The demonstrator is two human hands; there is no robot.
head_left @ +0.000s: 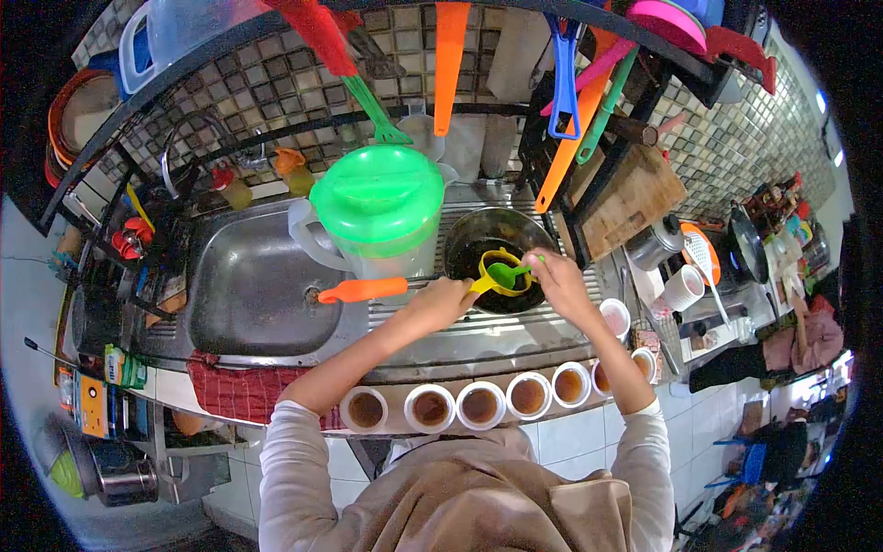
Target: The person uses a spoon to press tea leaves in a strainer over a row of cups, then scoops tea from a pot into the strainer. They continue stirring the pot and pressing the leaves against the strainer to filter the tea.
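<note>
My left hand (pixel 440 304) is closed around the handle of a small yellow strainer (pixel 482 283), held over a metal pot (pixel 457 241) with dark contents. Pinched in my right hand (pixel 558 279) is a green spoon (pixel 502 274), its bowl inside the strainer. An orange handle (pixel 368 290) on a metal shaft runs toward the pot; my left hand hides where it ends. Beside the pot stands a clear pitcher with a green lid (pixel 377 193). Below my arms, several white cups (pixel 430 408) of brown liquid line the counter's front edge, some partly covered by my right forearm.
To the left lies a steel sink (pixel 262 285), with a red cloth (pixel 241 386) on the edge before it. Utensils, including an orange one (pixel 451 69), hang from a rack overhead. A cutting board (pixel 635 202) leans at right. Farther right, another person (pixel 809 336) is partly visible.
</note>
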